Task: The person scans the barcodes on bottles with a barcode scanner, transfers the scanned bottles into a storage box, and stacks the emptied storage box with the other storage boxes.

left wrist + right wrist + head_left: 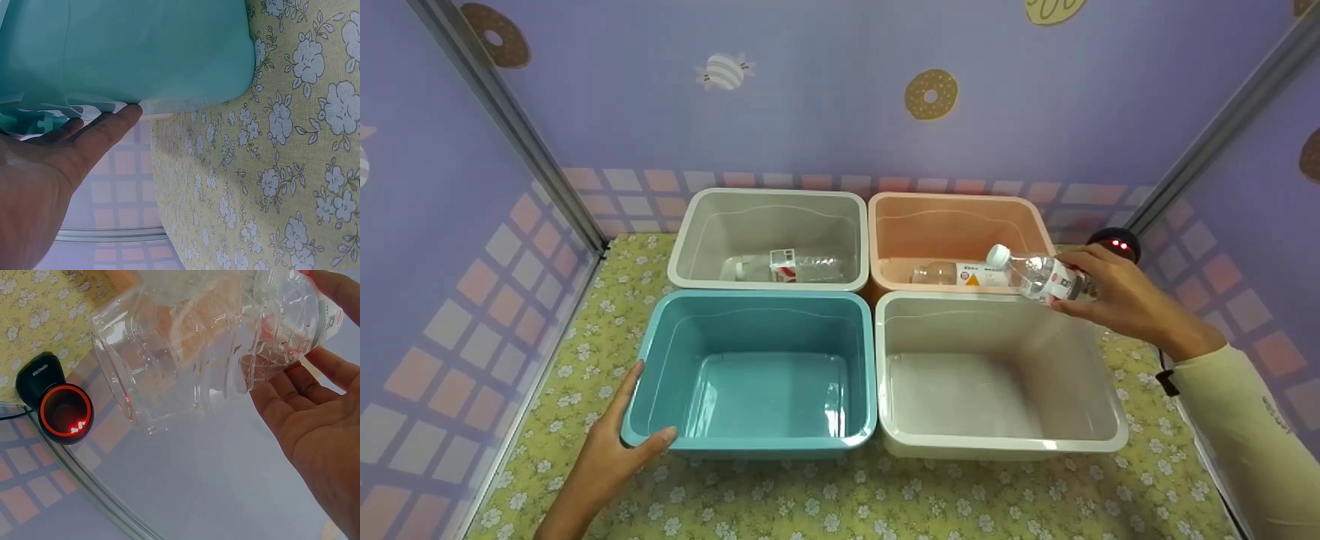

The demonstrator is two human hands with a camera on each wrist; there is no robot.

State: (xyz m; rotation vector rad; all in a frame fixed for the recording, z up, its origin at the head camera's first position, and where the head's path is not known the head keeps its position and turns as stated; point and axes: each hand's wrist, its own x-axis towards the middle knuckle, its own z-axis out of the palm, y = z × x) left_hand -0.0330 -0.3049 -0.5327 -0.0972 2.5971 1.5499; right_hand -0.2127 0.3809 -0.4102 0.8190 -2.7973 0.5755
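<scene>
My right hand (1117, 292) grips a clear plastic bottle (1039, 277) round its labelled part. The bottle has a white cap and is tilted, cap end to the left, over the right rim of the peach bin (960, 199). In the right wrist view, the bottle's bare ribbed body (180, 360) juts out from the fingers. At the front left corner of the blue bin (750, 442), my left hand (611, 442) rests with thumb and fingers spread. Its nearly straight fingers (104, 132) lie against the bin's outer wall in the left wrist view.
Behind the blue bin stands a grey bin (769, 195) with a clear bottle (817, 268) lying inside. Another bottle (941, 272) lies in the peach bin. A beige bin (997, 444) stands front right. A black scanner with red lights (64, 410) is by the right wall.
</scene>
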